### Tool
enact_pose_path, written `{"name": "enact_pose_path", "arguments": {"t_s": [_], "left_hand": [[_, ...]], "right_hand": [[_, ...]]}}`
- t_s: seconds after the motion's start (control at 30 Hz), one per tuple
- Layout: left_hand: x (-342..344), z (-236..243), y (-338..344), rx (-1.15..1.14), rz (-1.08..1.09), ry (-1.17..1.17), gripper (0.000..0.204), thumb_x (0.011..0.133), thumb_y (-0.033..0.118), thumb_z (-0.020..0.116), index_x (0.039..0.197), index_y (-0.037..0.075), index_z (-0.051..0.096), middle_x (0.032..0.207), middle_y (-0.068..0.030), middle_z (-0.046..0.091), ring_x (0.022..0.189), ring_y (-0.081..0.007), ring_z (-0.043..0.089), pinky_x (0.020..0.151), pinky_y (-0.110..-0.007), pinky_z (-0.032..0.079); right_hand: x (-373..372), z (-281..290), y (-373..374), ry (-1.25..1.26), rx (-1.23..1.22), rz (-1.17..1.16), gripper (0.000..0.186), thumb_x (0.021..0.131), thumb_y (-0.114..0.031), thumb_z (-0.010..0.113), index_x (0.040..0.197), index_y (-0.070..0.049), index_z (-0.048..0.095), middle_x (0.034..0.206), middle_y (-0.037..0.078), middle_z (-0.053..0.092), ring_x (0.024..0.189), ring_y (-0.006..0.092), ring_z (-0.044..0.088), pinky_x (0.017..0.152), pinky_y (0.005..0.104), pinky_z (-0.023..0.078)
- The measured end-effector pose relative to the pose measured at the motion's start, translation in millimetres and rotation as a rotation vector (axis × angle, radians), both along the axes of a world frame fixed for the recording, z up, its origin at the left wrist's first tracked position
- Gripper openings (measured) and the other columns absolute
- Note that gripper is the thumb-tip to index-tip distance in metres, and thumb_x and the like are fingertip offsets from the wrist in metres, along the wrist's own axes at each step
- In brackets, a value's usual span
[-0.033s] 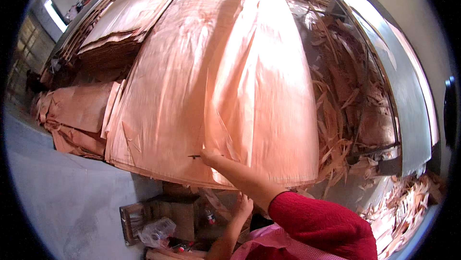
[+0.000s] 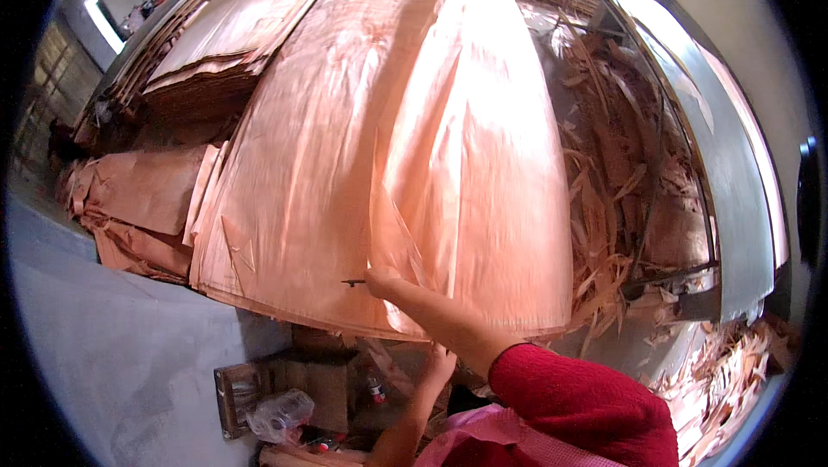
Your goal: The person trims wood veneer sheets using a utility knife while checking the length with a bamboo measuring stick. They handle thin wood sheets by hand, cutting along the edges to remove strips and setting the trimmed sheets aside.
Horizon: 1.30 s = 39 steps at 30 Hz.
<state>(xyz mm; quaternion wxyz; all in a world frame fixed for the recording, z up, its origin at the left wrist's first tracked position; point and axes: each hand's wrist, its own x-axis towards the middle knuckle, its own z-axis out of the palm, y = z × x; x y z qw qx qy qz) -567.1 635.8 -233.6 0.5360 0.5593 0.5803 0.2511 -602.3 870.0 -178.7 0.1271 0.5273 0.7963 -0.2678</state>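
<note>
A large pale pink wood veneer sheet (image 2: 293,165) lies on a stack, with a long raised, wrinkled fold (image 2: 453,139) along its right half. My right hand (image 2: 384,283), at the end of a red sleeve, is closed on a thin dark tool (image 2: 352,281) and rests low on the sheet beside the fold. Below it, my left hand (image 2: 440,355) grips the stack's near edge, its fingertips partly hidden.
Veneer stacks (image 2: 216,18) and torn sheets (image 2: 138,191) sit at left. Right are shredded scraps (image 2: 612,165), a metal frame (image 2: 711,243) and a grey-green panel (image 2: 737,208). Below lie a cardboard box (image 2: 323,381), a clear plastic container (image 2: 276,415) and more scraps (image 2: 716,389).
My right hand, with the dark tool, has shifted very slightly to the right. The sheet and its surroundings look almost the same.
</note>
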Motion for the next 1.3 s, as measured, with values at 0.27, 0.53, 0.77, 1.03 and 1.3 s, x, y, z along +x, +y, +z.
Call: {"name": "enact_pose_path", "arguments": {"t_s": [0.27,0.53,0.77,1.03,1.3], "left_hand": [[-15,156,49,-0.476,0.237,-0.513,0.02,0.084,0.024,0.051,0.089,0.005,0.049,0.055,-0.0007,0.045,0.04,-0.005,0.038,0.033,-0.019,0.031],[127,275,21,-0.366,-0.231,-0.883,0.037,0.086,0.031,0.049,0.113,0.007,0.042,0.091,-0.0068,0.054,0.073,-0.0144,0.054,0.064,-0.027,0.046],[153,173,-90,-0.714,0.311,-1.383,0.071,0.076,0.06,0.044,0.124,0.008,0.036,0.115,-0.0124,0.05,0.105,-0.0311,0.048,0.083,-0.049,0.042],[185,117,-120,0.045,0.935,-1.116,0.042,0.081,0.025,0.053,0.119,0.008,0.043,0.116,-0.0118,0.048,0.102,-0.0238,0.048,0.084,-0.037,0.042],[356,240,-96,0.088,0.76,-0.39,0.024,0.078,0.004,0.052,0.101,0.002,0.059,0.077,-0.0042,0.061,0.069,-0.0175,0.057,0.067,-0.025,0.045]], "right_hand": [[144,129,-18,1.363,-0.098,-0.963,0.029,0.082,-0.005,0.044,0.109,0.003,0.051,0.08,0.009,0.058,0.054,0.0134,0.052,0.044,0.0243,0.041],[305,258,-151,0.757,-0.336,-1.09,0.032,0.079,-0.031,0.057,0.083,0.001,0.054,0.065,0.006,0.054,0.05,0.0146,0.048,0.042,0.0294,0.039],[579,243,-220,0.854,0.201,-1.112,0.022,0.079,-0.02,0.057,0.068,-0.001,0.056,0.055,0.003,0.051,0.046,0.014,0.048,0.042,0.029,0.037],[748,319,-333,0.878,0.357,-1.235,0.019,0.074,-0.021,0.057,0.062,-0.008,0.052,0.055,-0.003,0.045,0.047,0.0074,0.04,0.041,0.0253,0.03],[879,382,-494,0.959,0.536,-1.472,0.014,0.073,-0.018,0.058,0.067,-0.01,0.049,0.055,-0.006,0.041,0.047,0.0056,0.038,0.042,0.0225,0.029]]}}
